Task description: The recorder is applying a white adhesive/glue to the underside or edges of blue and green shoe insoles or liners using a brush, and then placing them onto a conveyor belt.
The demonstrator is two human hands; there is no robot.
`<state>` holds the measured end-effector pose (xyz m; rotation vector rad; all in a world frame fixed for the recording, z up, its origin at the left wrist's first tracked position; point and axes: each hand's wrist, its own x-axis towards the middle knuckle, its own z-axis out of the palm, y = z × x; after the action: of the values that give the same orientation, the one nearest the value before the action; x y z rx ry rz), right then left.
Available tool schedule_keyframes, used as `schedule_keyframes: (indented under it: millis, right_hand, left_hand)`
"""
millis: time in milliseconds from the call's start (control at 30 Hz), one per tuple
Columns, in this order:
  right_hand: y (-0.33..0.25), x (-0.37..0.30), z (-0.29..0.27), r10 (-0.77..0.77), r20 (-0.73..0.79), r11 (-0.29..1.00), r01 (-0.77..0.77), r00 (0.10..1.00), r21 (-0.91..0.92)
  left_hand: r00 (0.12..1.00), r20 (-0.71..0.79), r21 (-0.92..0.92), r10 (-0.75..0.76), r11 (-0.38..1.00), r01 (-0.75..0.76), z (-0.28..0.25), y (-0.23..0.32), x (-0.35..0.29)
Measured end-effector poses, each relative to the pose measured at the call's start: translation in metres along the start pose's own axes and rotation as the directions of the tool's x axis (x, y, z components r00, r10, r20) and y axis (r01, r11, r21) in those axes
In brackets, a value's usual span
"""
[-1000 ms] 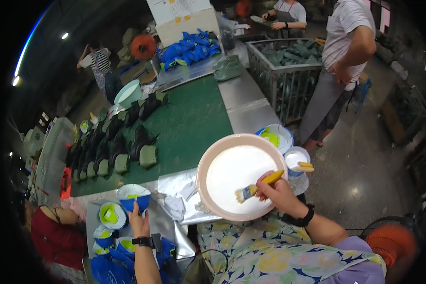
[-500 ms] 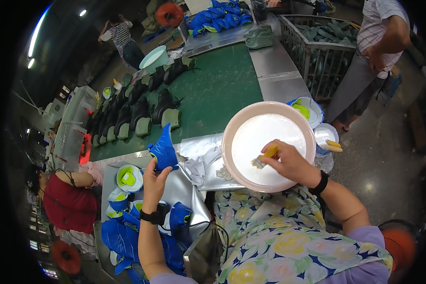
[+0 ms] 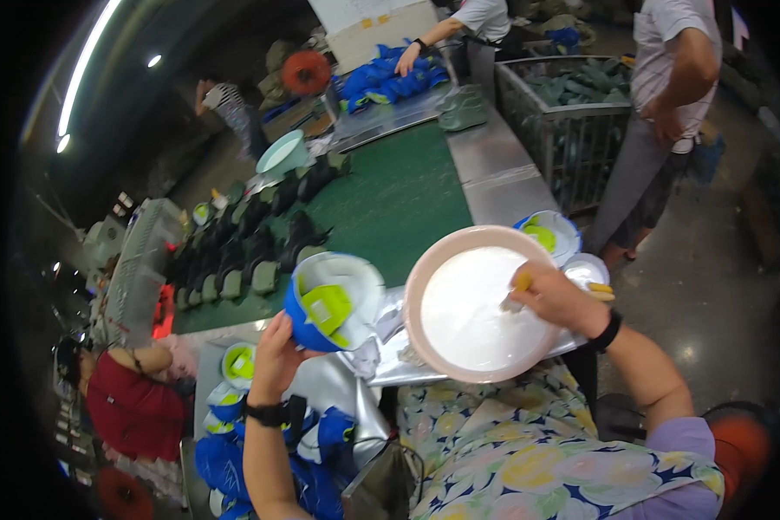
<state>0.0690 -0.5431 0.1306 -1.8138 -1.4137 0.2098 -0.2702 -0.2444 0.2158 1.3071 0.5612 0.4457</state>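
Note:
My left hand (image 3: 279, 354) grips a blue shoe upper (image 3: 361, 290) by its side, tilted so that its white lining and lime-green inner part face up. It is held just left of a wide pinkish basin (image 3: 417, 303) of white liquid (image 3: 468, 305). Over the right part of that basin, my right hand (image 3: 556, 299) is closed around a brush (image 3: 523, 281) with a yellow handle. The bristles point down at the liquid; blur hides whether they touch it. More blue uppers (image 3: 225, 464) lie piled below my left forearm.
Rows of black shoe uppers on green forms (image 3: 230, 260) stand along the green belt (image 3: 390, 195). Right of the basin are another blue upper (image 3: 556, 232) and a small white tub (image 3: 585, 270). A metal cage (image 3: 572, 113) and a standing person (image 3: 667, 95) are beyond. Another person's arm (image 3: 438, 33) reaches into blue uppers.
My left hand has turned the upper so its inside shows. My right hand has moved the brush rightward over the basin. The view has shifted, and a co-worker's arm now reaches over the far pile.

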Motion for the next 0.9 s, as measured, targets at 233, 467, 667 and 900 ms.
schedule_keyframes:
  millis: [233, 467, 667, 900]
  right_hand:
    - [-0.013, 0.01, -0.036, 0.102, -0.12, 0.987, -0.086, 0.987, 0.136]
    - [-0.063, 0.049, -0.03, -0.237, -0.265, 0.896, 0.316, 0.935, 0.313]
    - [-0.056, 0.054, -0.023, -0.336, -0.218, 0.921, 0.368, 0.916, 0.128]
    - [-0.033, 0.038, -0.017, -0.072, -0.179, 0.993, 0.088, 0.981, 0.084]
  left_hand:
    - [0.925, 0.307, -0.098, -0.222, 0.96, 0.263, 0.014, -0.007, 0.036]
    - [0.816, 0.438, -0.141, -0.376, 0.868, 0.476, 0.053, -0.014, 0.053]
    - [0.812, 0.455, -0.05, -0.365, 0.9, 0.433, 0.09, -0.011, 0.049]
    - [0.92, 0.357, -0.202, -0.161, 0.949, 0.244, 0.082, -0.025, 0.041]
